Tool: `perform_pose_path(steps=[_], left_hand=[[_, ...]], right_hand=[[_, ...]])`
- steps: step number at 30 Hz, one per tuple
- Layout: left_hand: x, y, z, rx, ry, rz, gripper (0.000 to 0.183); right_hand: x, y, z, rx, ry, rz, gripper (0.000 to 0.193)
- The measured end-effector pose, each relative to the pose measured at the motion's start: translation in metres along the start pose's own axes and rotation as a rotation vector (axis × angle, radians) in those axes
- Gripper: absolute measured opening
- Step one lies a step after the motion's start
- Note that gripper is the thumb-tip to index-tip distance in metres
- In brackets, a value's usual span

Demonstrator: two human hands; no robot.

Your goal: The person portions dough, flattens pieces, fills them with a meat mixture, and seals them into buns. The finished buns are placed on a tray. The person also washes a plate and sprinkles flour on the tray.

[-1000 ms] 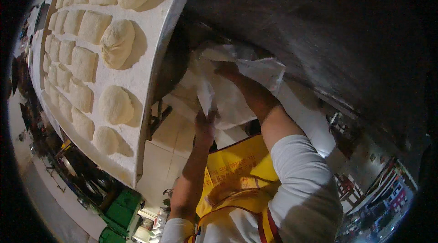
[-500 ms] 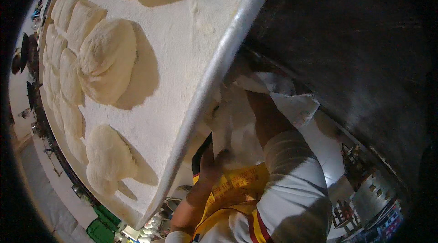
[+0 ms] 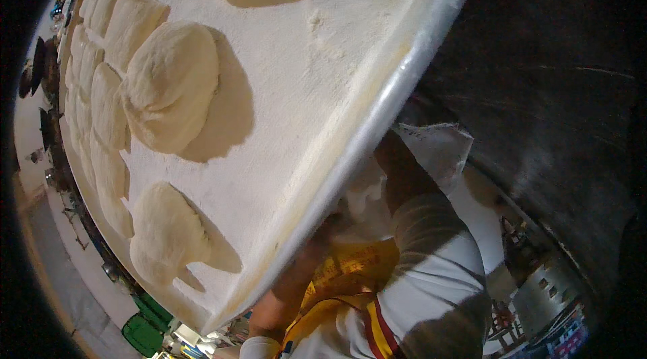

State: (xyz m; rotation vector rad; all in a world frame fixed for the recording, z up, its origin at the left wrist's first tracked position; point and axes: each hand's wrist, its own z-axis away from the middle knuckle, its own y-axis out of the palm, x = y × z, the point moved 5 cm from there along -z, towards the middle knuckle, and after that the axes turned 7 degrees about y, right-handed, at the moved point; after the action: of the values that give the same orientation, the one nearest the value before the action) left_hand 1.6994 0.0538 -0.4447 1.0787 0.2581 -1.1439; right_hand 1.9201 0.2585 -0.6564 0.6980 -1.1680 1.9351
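A large flour-dusted tray with a raised metal rim fills the left and middle, tilted in view. On it lie a folded oval piece of dough, a smaller lump of dough nearer me, and tightly packed dough pieces along the far left. My right forearm runs up behind the rim, which hides my right hand; a translucent plastic sheet or bag hangs beside that arm. Below the rim my left hand is in shadow, mostly covered, its fingers not visible.
A dark, scuffed surface takes up the right side. My yellow apron is close beneath the tray. A green bin or crate is at the lower left; racks and a perforated metal box stand at the lower right.
The tray's rim now reaches further right in view and covers more of both arms. My left hand, seen earlier by a dark strap-like thing, is now mostly hidden. The dough stays put on the tray.
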Motion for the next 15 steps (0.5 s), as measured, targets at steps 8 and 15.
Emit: perform_pose_path(steps=[8,15], left_hand=[[-0.006,0.065,-0.013,-0.179,-0.081,-0.211,0.04],[-0.018,0.065,-0.033,-0.213,0.035,-0.587,0.028]], right_hand=[[-0.004,-0.041,0.029,0.034,0.063,-0.19,0.069],[-0.016,-0.032,0.095,0.367,0.37,-0.683,0.067]])
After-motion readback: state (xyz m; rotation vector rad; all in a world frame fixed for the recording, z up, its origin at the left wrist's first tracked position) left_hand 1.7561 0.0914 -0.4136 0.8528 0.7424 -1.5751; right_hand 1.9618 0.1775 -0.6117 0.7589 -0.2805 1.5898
